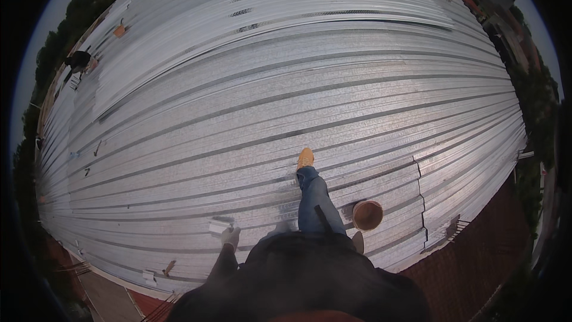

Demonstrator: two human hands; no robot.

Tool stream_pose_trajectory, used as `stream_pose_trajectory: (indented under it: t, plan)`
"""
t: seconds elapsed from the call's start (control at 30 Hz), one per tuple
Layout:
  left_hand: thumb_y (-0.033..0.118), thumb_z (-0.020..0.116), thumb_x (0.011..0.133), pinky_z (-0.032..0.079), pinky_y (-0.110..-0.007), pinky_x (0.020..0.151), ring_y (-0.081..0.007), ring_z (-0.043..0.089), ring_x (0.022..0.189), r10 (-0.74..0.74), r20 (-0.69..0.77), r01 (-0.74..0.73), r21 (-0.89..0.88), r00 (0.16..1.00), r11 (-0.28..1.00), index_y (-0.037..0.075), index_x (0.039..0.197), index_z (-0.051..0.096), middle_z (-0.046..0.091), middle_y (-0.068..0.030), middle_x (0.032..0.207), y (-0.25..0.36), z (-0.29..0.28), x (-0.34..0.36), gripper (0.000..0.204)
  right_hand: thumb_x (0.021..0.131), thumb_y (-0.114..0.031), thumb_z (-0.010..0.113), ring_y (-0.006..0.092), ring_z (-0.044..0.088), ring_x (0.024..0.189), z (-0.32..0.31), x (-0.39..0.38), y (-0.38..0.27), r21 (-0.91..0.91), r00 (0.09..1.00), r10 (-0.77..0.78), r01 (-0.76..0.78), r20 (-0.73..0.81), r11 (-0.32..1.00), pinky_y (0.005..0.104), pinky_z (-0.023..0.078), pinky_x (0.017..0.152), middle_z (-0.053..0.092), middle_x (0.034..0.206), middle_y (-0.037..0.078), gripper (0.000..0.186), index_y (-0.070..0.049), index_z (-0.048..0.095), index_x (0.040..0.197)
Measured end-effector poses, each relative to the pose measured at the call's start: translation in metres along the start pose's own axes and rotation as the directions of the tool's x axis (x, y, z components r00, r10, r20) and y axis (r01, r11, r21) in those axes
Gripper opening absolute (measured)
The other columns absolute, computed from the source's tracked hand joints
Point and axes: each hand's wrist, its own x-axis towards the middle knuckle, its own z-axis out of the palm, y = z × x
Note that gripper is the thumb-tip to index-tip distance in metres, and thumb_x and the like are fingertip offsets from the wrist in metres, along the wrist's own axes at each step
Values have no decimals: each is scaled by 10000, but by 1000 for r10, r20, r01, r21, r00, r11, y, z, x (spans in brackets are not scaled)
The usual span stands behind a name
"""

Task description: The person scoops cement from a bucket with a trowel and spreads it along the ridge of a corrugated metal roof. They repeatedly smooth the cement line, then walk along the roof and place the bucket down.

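My left hand (230, 237), pale as if gloved, is low over a ribbed metal roof (250, 113), left of my body. Its fingers are closed at the edge of a small whitish flat piece (219, 225), whose exact kind I cannot make out. My right hand does not show; my dark clothing fills the lower middle. One leg in blue jeans (316, 200) reaches forward, its tan shoe (305, 157) planted on the sheets. Right of that leg stands a round brownish bucket (367, 215), its inside facing up.
Overlapping loose sheets (262, 27) lie farther up. At the far left a person (78, 61) crouches near an orange object (120, 30). A small tool-like thing (170, 267) lies near the lower left edge. Rebar stubs (457, 226) stick out at right, beside a reddish-brown lower surface (476, 256).
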Motion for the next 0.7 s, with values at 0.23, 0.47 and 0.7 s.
stream_pose_trajectory:
  t: [0.23,0.47,0.7]
  plan:
    - [361,766,1063,525,-336,1104,-174,715,1277,448,-80,-441,-393,890,807,-39,1474,719,797,-134,1388,470,15,90,575,947,-390,720,425,818,889,-50,69,-144,-156,994,1,-19,-113,988,530,632,831,805,949,282,495,75,786,1102]
    - [408,765,996,565,-415,1068,-243,766,1229,100,36,-89,-228,994,970,5,1276,845,851,-176,1206,386,-16,147,497,984,-287,700,333,806,725,-116,135,-408,-5,983,-137,138,-122,990,492,621,643,774,846,200,320,31,740,993]
    - [363,789,981,569,-393,1004,-201,737,1104,-351,135,361,-58,927,931,-24,1285,820,828,-126,1178,374,-60,195,493,1013,-193,692,154,582,531,-136,159,-694,207,963,-246,265,-111,942,349,463,443,597,717,32,160,-76,593,1060]
